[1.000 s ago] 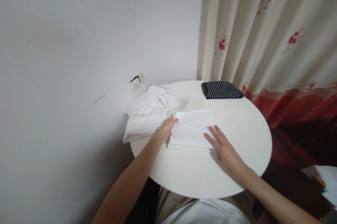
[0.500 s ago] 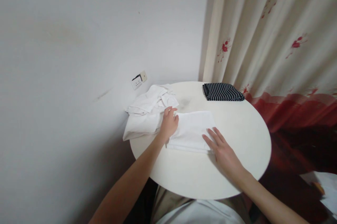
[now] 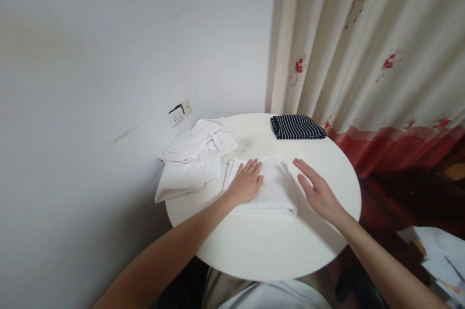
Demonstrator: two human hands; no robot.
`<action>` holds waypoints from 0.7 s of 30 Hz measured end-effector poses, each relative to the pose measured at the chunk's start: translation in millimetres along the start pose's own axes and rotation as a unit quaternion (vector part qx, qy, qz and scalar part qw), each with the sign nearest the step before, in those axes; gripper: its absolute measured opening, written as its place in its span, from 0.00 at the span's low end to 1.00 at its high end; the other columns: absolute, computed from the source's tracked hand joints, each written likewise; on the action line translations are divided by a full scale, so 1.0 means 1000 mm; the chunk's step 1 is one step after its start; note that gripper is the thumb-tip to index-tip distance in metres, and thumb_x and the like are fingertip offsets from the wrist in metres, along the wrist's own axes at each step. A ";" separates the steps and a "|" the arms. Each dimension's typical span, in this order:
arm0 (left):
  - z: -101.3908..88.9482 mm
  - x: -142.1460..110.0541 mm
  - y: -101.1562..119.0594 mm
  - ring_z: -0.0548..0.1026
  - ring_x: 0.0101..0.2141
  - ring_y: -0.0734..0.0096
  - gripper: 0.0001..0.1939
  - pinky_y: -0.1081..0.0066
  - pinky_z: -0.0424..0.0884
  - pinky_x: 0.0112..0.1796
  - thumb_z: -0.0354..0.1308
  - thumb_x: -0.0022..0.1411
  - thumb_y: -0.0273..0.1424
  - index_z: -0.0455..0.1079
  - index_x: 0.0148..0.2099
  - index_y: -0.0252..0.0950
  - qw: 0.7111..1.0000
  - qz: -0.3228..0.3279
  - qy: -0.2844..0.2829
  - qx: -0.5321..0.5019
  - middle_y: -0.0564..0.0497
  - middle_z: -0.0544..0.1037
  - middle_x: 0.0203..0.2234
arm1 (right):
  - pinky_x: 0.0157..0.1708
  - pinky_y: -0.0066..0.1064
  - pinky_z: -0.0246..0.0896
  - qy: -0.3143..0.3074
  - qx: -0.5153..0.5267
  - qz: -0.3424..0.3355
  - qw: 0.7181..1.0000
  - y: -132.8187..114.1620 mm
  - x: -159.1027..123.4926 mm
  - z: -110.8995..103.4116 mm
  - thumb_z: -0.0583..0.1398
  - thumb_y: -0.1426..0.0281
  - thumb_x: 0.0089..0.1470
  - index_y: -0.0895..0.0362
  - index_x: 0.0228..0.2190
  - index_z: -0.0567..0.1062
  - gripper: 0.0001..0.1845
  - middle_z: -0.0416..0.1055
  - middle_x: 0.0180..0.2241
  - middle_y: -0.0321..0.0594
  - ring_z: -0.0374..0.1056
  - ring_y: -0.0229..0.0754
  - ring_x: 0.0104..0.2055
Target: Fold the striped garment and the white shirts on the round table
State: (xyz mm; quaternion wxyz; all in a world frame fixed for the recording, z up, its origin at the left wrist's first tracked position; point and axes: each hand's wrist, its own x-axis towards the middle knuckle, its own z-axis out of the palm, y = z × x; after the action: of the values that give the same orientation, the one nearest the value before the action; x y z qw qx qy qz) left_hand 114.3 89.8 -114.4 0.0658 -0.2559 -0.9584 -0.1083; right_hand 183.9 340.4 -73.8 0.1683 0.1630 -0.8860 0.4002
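A folded white cloth garment [image 3: 276,185] lies flat on the round white table [image 3: 261,251]. My left hand [image 3: 247,183] rests palm down on its left part, fingers stretched out. Just off the cloth's right edge, my right hand [image 3: 317,193] is held with its fingers extended and nothing in them. Left of the folded cloth lies a pile of white clothes [image 3: 194,159], its top layer crumpled. What kind of garment the folded cloth is, I cannot tell.
A folded black-and-white striped cloth [image 3: 298,127] lies at the table's back right. The wall with a socket [image 3: 177,116] stands close on the left. A flowered curtain [image 3: 334,57] hangs behind. White papery material [image 3: 436,255] shows at lower right.
My left hand has let go of the folded cloth's left edge and moved right onto its top. My right hand has come off the cloth to its right side. The view has shifted slightly.
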 end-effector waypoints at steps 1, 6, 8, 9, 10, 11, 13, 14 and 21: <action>0.000 0.000 -0.001 0.47 0.70 0.55 0.29 0.46 0.45 0.67 0.39 0.74 0.37 0.52 0.72 0.34 1.000 0.001 0.004 0.001 0.42 0.51 0.71 | 0.69 0.52 0.44 0.018 -0.012 0.012 1.000 0.002 0.014 0.001 0.47 0.60 0.69 0.53 0.64 0.65 0.27 0.57 0.68 0.46 0.50 0.47 0.71; -0.002 0.000 0.000 0.50 0.70 0.55 0.28 0.47 0.46 0.67 0.39 0.74 0.35 0.54 0.72 0.35 1.000 0.004 0.022 0.004 0.43 0.53 0.71 | 0.68 0.57 0.41 -0.110 -0.156 0.037 0.981 -0.001 0.064 0.042 0.46 0.66 0.67 0.64 0.67 0.58 0.31 0.45 0.71 0.55 0.38 0.53 0.74; -0.001 -0.001 0.000 0.50 0.70 0.55 0.28 0.49 0.45 0.67 0.40 0.73 0.35 0.54 0.72 0.36 1.000 0.002 0.024 0.009 0.43 0.54 0.70 | 0.68 0.59 0.37 -0.170 -0.219 0.029 0.960 -0.005 0.067 0.059 0.47 0.63 0.67 0.66 0.67 0.57 0.32 0.41 0.72 0.56 0.33 0.56 0.74; 0.000 -0.001 0.000 0.50 0.70 0.55 0.28 0.49 0.45 0.67 0.40 0.73 0.35 0.54 0.72 0.36 1.000 0.001 0.024 0.010 0.43 0.54 0.70 | 0.68 0.60 0.35 -0.192 -0.241 0.024 0.951 -0.005 0.067 0.065 0.47 0.61 0.67 0.66 0.67 0.57 0.33 0.41 0.72 0.56 0.32 0.56 0.74; 0.000 -0.001 0.000 0.50 0.70 0.56 0.28 0.49 0.45 0.67 0.41 0.73 0.35 0.54 0.72 0.36 1.000 -0.001 0.024 0.010 0.44 0.54 0.70 | 0.68 0.60 0.33 -0.206 -0.255 0.022 0.944 -0.005 0.066 0.069 0.47 0.59 0.67 0.66 0.68 0.56 0.34 0.41 0.72 0.55 0.31 0.55 0.74; 0.001 -0.001 -0.001 0.49 0.70 0.56 0.28 0.50 0.45 0.67 0.41 0.73 0.35 0.54 0.72 0.36 1.000 -0.002 0.023 0.009 0.44 0.54 0.70 | 0.68 0.60 0.32 -0.213 -0.264 0.022 0.940 -0.003 0.065 0.072 0.46 0.58 0.67 0.65 0.68 0.55 0.35 0.41 0.72 0.55 0.32 0.54 0.74; 0.001 -0.001 -0.001 0.49 0.70 0.56 0.28 0.50 0.45 0.67 0.41 0.73 0.35 0.54 0.72 0.36 1.000 -0.003 0.021 0.006 0.45 0.54 0.71 | 0.68 0.60 0.30 -0.213 -0.269 0.029 0.939 0.004 0.065 0.073 0.45 0.56 0.68 0.64 0.69 0.53 0.36 0.42 0.72 0.54 0.34 0.53 0.74; 0.000 -0.001 0.000 0.49 0.70 0.57 0.28 0.50 0.44 0.67 0.41 0.73 0.35 0.55 0.72 0.36 1.000 -0.003 0.020 0.006 0.45 0.53 0.71 | 0.68 0.60 0.30 -0.209 -0.267 0.031 0.940 0.008 0.066 0.074 0.44 0.55 0.68 0.63 0.69 0.52 0.37 0.43 0.72 0.54 0.35 0.52 0.74; -0.004 -0.002 0.002 0.49 0.70 0.56 0.29 0.50 0.45 0.67 0.39 0.73 0.35 0.55 0.72 0.33 1.000 -0.006 0.006 0.008 0.44 0.53 0.71 | 0.67 0.59 0.34 -0.145 -0.272 0.087 0.947 0.045 0.093 0.063 0.45 0.54 0.68 0.65 0.67 0.56 0.36 0.49 0.70 0.58 0.41 0.57 0.73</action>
State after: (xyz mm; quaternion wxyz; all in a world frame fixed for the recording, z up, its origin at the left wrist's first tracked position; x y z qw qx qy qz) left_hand 117.4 89.7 -110.9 0.0731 -0.2492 -0.9602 -0.1029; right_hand 71.8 305.9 -102.5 0.0408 0.0899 -0.9867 0.1291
